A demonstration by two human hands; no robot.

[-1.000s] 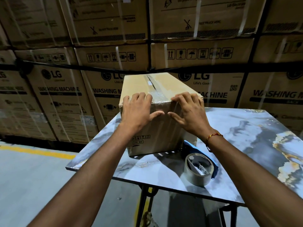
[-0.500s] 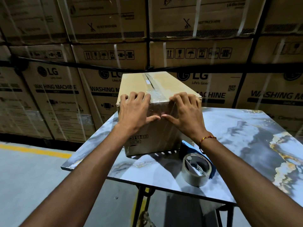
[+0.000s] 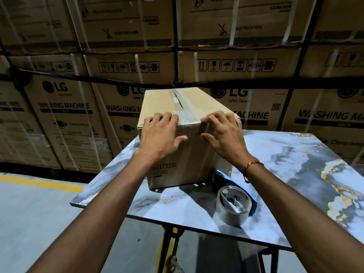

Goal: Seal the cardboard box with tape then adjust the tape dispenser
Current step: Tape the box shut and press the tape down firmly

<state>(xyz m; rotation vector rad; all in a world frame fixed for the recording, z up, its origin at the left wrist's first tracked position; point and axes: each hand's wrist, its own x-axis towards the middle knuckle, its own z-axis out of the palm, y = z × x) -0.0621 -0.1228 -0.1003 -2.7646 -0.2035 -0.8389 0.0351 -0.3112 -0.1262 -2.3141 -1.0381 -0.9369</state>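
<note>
A brown cardboard box (image 3: 193, 158) stands on the marbled table (image 3: 295, 154), with clear tape (image 3: 182, 107) running along its top seam and over the near edge. My left hand (image 3: 160, 134) lies flat on the near top-left corner, fingers over the edge, thumb on the front face. My right hand (image 3: 222, 133) presses the near top-right corner the same way. Both hands rest on the box, thumbs pointing at each other across the taped strip. The blue tape dispenser (image 3: 233, 205) with its roll lies on the table, just right of the box and below my right wrist.
A wall of stacked washing machine cartons (image 3: 236, 66) stands right behind the table. The table's near edge (image 3: 177, 221) sits over black metal legs. Grey floor with a yellow line (image 3: 39, 183) lies to the left.
Both hands have stayed pressed on the box's near top edge, sliding slightly apart along it. The view has shifted a little; box and dispenser have not moved.
</note>
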